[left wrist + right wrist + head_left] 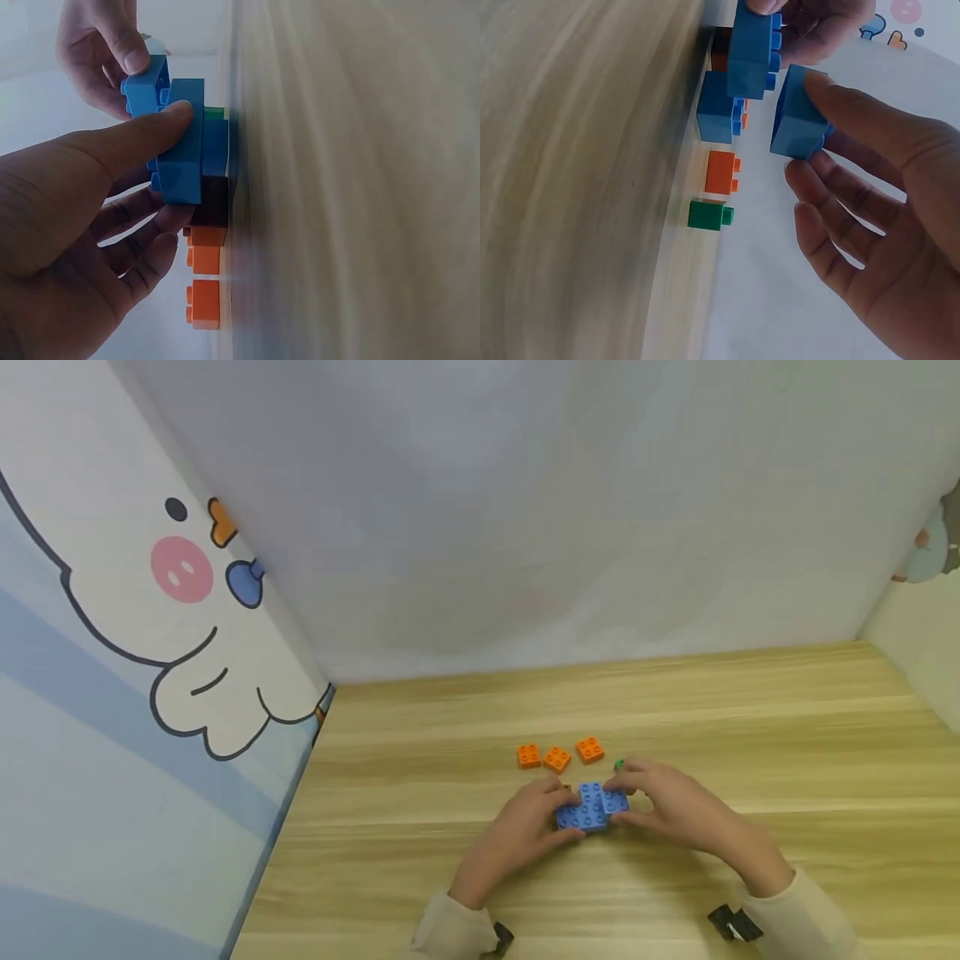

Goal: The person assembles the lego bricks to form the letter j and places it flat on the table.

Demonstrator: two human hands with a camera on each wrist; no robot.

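Note:
My left hand [525, 827] pinches a long blue building brick [184, 154] by its sides, thumb on the near side. It is lifted off the table, studs facing up. With thumb and fingertips my right hand [678, 802] grips a smaller blue brick [799, 112], slightly tilted and a little higher than the long one. The small brick is close by the long brick's right end. Behind them another blue brick [716, 109] stands on the table, partly covered by the long brick in the head view.
On the wooden table [420, 735], orange bricks [557, 759] lie in a loose row beyond the hands. A dark brown brick [210, 202] sits near my left fingertips. A green brick [705, 215] stands beyond my right fingers. A pale wall [562, 568] rises behind the table.

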